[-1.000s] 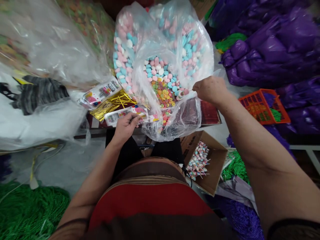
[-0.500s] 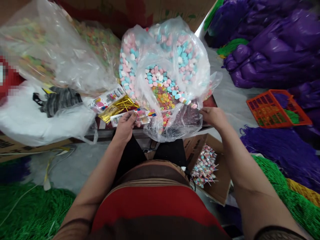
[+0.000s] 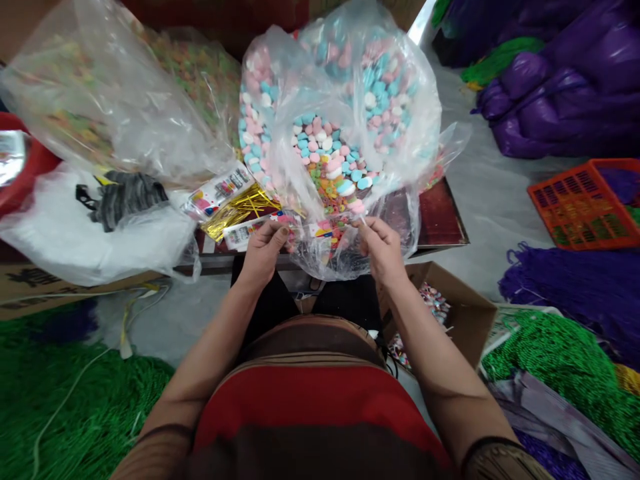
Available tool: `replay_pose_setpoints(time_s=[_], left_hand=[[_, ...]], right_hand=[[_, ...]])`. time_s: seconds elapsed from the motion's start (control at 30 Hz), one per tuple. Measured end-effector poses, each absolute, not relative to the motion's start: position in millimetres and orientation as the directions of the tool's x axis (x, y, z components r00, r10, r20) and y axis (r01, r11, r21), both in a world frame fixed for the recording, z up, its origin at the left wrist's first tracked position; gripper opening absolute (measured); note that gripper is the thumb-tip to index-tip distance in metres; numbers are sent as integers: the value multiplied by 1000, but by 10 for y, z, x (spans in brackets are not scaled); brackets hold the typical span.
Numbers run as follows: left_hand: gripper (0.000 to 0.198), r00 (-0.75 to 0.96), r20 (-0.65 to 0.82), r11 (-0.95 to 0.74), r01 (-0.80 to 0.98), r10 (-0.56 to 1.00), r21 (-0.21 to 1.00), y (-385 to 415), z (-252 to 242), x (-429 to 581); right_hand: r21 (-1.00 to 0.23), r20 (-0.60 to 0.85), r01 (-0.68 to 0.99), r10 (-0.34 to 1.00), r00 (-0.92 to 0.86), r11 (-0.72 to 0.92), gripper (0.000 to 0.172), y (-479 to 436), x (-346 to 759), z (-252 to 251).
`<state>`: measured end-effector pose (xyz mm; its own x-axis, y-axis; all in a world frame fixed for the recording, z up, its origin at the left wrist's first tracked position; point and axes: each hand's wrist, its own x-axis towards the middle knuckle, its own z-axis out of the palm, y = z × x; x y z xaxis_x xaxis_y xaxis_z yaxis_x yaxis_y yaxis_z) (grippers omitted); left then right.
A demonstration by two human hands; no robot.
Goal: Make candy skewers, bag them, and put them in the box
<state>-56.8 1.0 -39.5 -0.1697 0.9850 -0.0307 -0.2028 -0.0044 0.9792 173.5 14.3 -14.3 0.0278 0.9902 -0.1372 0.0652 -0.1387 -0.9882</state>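
Note:
My left hand [image 3: 267, 247] pinches a small clear packet with a colourful print [image 3: 324, 230] at its far end. My right hand [image 3: 381, 243] is closed on the white stick of a candy skewer [image 3: 356, 205], whose pink, white and blue pieces point up and left over the open bag. Behind both hands lies a large clear bag of pink, blue and white candies [image 3: 400, 100], with small coloured ring candies [image 3: 333, 189] at its opening. Gold twist ties [image 3: 240, 212] and printed packets [image 3: 220, 190] lie left of my left hand.
Bags of coloured candies [image 3: 200, 80] and a white plastic bag [image 3: 100, 247] fill the left. A cardboard box [image 3: 463, 307] with wrapped skewers stands below right. An orange basket [image 3: 575, 207], purple bags [image 3: 550, 100] and green strands [image 3: 560, 360] are further right.
My right hand has moved left with the skewer, closer to my left hand. The packet now stretches out between the hands. The view has shifted slightly.

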Motion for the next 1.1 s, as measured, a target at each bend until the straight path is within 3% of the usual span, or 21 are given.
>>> replay_pose_setpoints(time_s=[0.13, 0.43, 0.57, 0.7, 0.8, 0.97, 1.1], left_hand=[[41, -134, 70, -79, -59, 989, 995, -41, -449, -621], [34, -87, 319, -304, 147, 944, 941, -76, -396, -665], [28, -79, 417, -392, 221, 905, 893, -69, -439, -682], [34, -108, 343, -325, 158, 933, 933, -94, -516, -635], [38, -96, 250, -242, 86, 964, 966, -133, -533, -577], [41, -96, 143, -147, -42, 985, 988, -143, -510, -546], [44, -182, 58, -97, -218, 982, 971, -59, -470, -617]], right_hand=[[-967, -183, -166, 981, -69, -192, 56, 78, 1418, -47], [-929, -301, -183, 944, -137, -323, 47, 89, 1167, -79], [-959, -247, -122, 966, -69, -254, 38, 91, 1133, -192], [-994, 0, 106, 999, 35, -4, 37, 89, 1126, -283], [-968, 113, 234, 991, 77, 93, 44, 87, 1125, -332], [-954, 181, 255, 981, 71, 157, 46, 57, 1167, -366], [-956, 176, 241, 984, 10, 168, 35, -16, 1347, -306]])
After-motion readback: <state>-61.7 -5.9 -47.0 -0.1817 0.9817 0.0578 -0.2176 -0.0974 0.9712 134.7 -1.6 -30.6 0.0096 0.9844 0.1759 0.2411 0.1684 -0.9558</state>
